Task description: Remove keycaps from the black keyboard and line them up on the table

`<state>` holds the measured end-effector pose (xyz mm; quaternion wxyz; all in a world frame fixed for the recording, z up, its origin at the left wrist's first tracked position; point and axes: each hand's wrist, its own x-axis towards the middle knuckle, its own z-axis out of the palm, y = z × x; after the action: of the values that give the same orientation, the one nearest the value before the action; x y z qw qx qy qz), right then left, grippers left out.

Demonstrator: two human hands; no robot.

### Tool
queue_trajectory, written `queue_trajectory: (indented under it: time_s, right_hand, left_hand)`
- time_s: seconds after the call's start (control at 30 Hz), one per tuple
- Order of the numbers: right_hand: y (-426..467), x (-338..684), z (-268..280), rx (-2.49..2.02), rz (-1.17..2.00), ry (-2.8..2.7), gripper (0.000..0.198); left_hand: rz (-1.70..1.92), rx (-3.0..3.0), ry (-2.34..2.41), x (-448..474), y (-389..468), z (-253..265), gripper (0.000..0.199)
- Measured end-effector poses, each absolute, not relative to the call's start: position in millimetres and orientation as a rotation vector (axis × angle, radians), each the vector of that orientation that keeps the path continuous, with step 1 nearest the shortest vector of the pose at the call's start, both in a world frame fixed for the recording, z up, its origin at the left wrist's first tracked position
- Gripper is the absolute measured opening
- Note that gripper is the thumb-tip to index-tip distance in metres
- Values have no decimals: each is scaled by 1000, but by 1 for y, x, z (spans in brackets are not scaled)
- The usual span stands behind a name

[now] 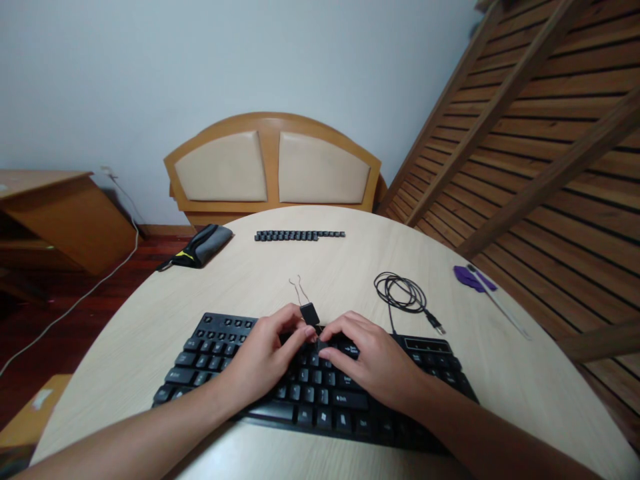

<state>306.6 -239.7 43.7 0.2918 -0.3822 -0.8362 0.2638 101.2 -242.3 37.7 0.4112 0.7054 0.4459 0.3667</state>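
Note:
A black keyboard [273,411] lies in front of me, with bare switches showing in its upper left rows. My left hand [270,357] is closed over the keyboard's upper middle, fingers around a wire keycap puller [309,313]. The puller's black handle sticks up between my hands, its two bent wires pointing away from me. Close beside it, thumb and forefinger of my right hand [373,363] pinch a small black keycap [321,345] just above the keys. Whether the left fingertips touch this keycap too, I cannot tell.
Loose keycaps [287,235] stand in neat rows at the table's far side. A coiled USB cable [401,293] lies behind the keyboard. A grey and black pouch [203,247] sits far left; a purple cloth [473,279] and a thin white stick [500,303] lie right.

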Motion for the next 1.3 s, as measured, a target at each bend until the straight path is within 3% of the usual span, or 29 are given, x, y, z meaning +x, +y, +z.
queue_trajectory:
  time_s: [0.77,1.3]
  right_hand:
    - [-238,306,44,-885,717,-2217,11]
    - [-240,305,44,-1055,589,-2137,14]
  left_hand:
    - [965,1747,1161,102,-242,36,15]
    - [970,1715,1195,102,-243,35,14]
